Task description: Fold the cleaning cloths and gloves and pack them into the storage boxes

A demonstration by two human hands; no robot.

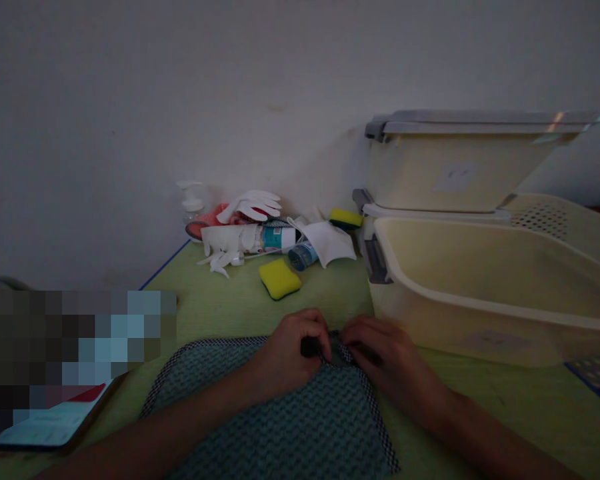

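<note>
A teal textured cloth (280, 427) with a black-and-white checked border lies spread on the table in front of me. My left hand (293, 353) is closed in a pinch on its far right corner. On the other side of that corner, my right hand (393, 357) grips the checked edge with bent fingers. The corner is bunched between the two hands, and a small dark patch shows inside the left hand's curl; I cannot make out what it is. My fingertips partly hide the corner.
Behind the cloth are a yellow sponge (280, 279), white gloves (253, 205), a white face mask (330, 241), a blue-capped bottle (303, 255) and another sponge (346, 219). Cream plastic bins (455, 307) stand at right. A lit phone screen (45, 423) is at left.
</note>
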